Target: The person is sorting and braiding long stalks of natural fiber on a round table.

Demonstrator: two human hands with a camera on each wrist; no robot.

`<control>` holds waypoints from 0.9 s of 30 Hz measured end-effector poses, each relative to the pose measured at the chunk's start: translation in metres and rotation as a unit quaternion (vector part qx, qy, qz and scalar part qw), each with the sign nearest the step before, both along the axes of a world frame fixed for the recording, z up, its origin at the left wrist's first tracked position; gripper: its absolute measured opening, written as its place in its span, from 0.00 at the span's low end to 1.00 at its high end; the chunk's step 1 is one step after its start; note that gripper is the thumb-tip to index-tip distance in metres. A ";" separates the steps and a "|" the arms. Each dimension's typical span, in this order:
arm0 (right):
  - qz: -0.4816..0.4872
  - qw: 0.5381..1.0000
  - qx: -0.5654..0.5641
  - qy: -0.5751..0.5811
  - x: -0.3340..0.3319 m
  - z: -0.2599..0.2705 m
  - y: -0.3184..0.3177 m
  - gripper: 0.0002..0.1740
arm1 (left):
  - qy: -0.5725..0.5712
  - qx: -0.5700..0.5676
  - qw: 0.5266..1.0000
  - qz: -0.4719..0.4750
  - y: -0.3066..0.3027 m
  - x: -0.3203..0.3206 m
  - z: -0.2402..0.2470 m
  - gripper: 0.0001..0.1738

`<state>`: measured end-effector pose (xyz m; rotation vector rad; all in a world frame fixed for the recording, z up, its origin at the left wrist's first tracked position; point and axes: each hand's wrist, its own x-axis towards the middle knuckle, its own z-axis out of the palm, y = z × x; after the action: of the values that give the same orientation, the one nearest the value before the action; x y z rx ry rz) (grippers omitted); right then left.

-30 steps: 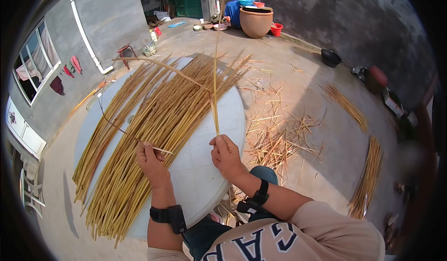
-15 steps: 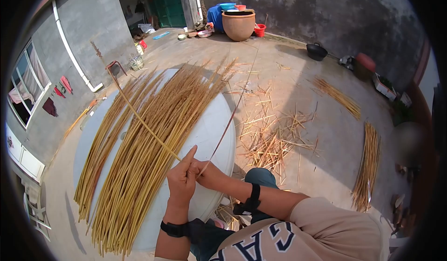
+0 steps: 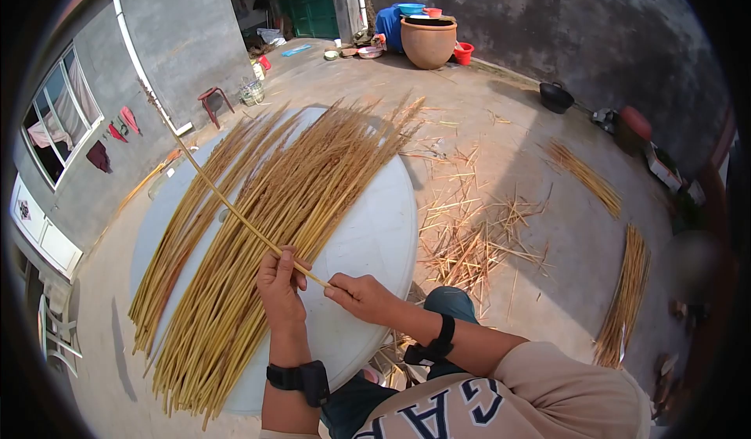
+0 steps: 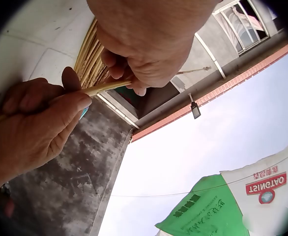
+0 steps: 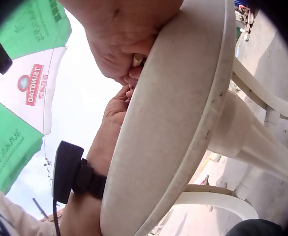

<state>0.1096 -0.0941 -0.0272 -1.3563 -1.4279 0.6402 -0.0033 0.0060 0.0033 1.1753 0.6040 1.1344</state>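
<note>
A single yellow stalk (image 3: 227,204) slants from my hands up and to the left, over the pile of stalks (image 3: 266,204) spread on the round white table (image 3: 375,235). My left hand (image 3: 285,265) grips the stalk near its lower end. My right hand (image 3: 332,289) pinches the very end of it, just to the right of the left hand. In the left wrist view the stalk (image 4: 104,87) runs between the left hand (image 4: 134,78) above and the right hand (image 4: 70,98) below. The right wrist view shows the right hand (image 5: 134,64) at the table's rim (image 5: 183,123).
Loose straw scraps (image 3: 469,235) litter the concrete right of the table. Two stalk bundles (image 3: 622,298) lie further right. A clay jar (image 3: 429,41), a black pot (image 3: 555,96), a red stool (image 3: 211,98) and a basket (image 3: 252,91) stand at the back. A wall with a window (image 3: 59,118) is on the left.
My hands, apart a second ago with one upright stalk and a thin strip, have come together. The thin strip is gone, and both hands now hold one stalk slanting up-left.
</note>
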 end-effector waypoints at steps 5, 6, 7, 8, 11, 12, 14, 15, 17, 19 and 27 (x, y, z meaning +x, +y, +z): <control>-0.008 0.999 0.013 0.040 0.000 0.002 -0.001 0.12 | -0.043 -0.031 0.999 -0.014 -0.005 0.002 0.007 0.11; -0.006 0.999 0.012 0.040 0.000 0.003 -0.002 0.12 | -0.055 -0.040 0.998 -0.019 -0.006 0.003 0.008 0.11; -0.004 0.999 0.000 0.048 0.001 0.005 -0.003 0.12 | -0.054 -0.041 0.998 -0.017 -0.006 0.003 0.008 0.11; -0.002 0.998 -0.011 0.055 0.001 0.005 -0.003 0.12 | -0.061 -0.047 0.997 -0.019 -0.006 0.003 0.008 0.11; 0.003 0.999 0.011 0.052 0.002 0.001 -0.002 0.12 | -0.050 -0.040 0.998 -0.006 -0.005 0.002 0.006 0.12; 0.003 0.999 0.011 0.052 0.002 0.001 -0.002 0.12 | -0.034 -0.026 0.999 0.008 -0.004 0.001 0.006 0.12; 0.008 0.998 0.028 0.055 0.002 0.000 -0.002 0.11 | -0.009 0.000 1.000 0.016 -0.001 0.000 0.001 0.12; 0.008 0.998 0.028 0.055 0.002 -0.002 -0.002 0.11 | 0.016 0.025 0.999 0.023 -0.001 0.000 0.000 0.13; -0.017 0.998 0.044 0.041 0.003 -0.005 -0.001 0.11 | 0.040 0.023 0.999 0.019 -0.005 0.002 0.003 0.14; -0.019 0.997 0.040 0.063 0.002 -0.003 -0.003 0.11 | 0.064 0.021 0.998 0.016 -0.007 0.002 0.005 0.15; -0.017 0.990 0.018 0.138 0.005 0.003 -0.007 0.12 | 0.098 0.072 0.992 0.025 -0.012 0.002 0.007 0.14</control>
<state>0.1146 -0.1009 -0.0242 -1.2083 -1.1875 0.7447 -0.0008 -0.0058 0.0108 1.4140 0.7133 1.1276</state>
